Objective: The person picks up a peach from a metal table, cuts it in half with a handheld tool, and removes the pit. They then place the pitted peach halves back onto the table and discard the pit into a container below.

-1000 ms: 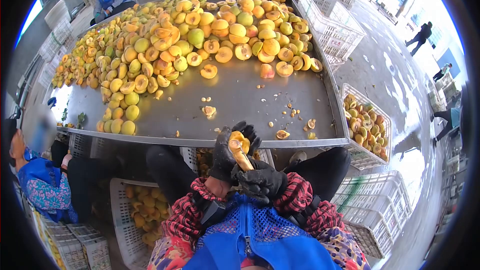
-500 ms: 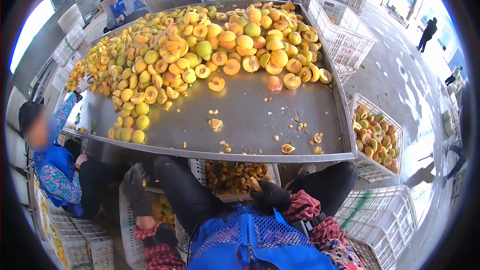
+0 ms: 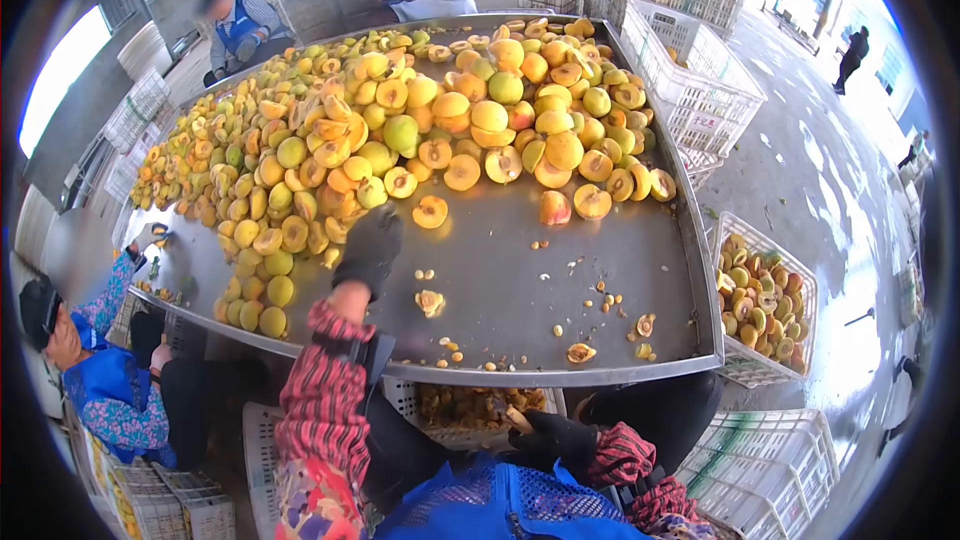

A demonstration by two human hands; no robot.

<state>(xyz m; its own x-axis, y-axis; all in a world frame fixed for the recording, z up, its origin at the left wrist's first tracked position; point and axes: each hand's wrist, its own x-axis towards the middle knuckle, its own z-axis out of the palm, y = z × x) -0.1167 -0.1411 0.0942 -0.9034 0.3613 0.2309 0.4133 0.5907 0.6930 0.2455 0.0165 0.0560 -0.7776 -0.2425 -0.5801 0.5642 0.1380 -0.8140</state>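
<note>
Head view: your left hand [image 3: 368, 245], in a black glove, is stretched out over the steel table [image 3: 560, 260], fingers curled down at the near edge of the peach pile [image 3: 400, 130]. You see only its back, so you cannot tell whether it has closed on a fruit. Just right of it lies a halved peach [image 3: 430, 211], cut face up; whole yellow-green peaches sit just beyond your fingertips. Your right hand [image 3: 548, 433] rests near your lap, clenched around a wooden-handled tool [image 3: 518, 420], above a scrap crate [image 3: 470, 405] under the table's near rim. Judge the fruit as light but soft and easily bruised, and the cut halves as wet and slippery. A whole peach looks best cupped around its widest part with the palm, not pinched. A crate of halves [image 3: 765, 290] stands to the right. A co-worker [image 3: 100, 380] sits at your left.
</note>
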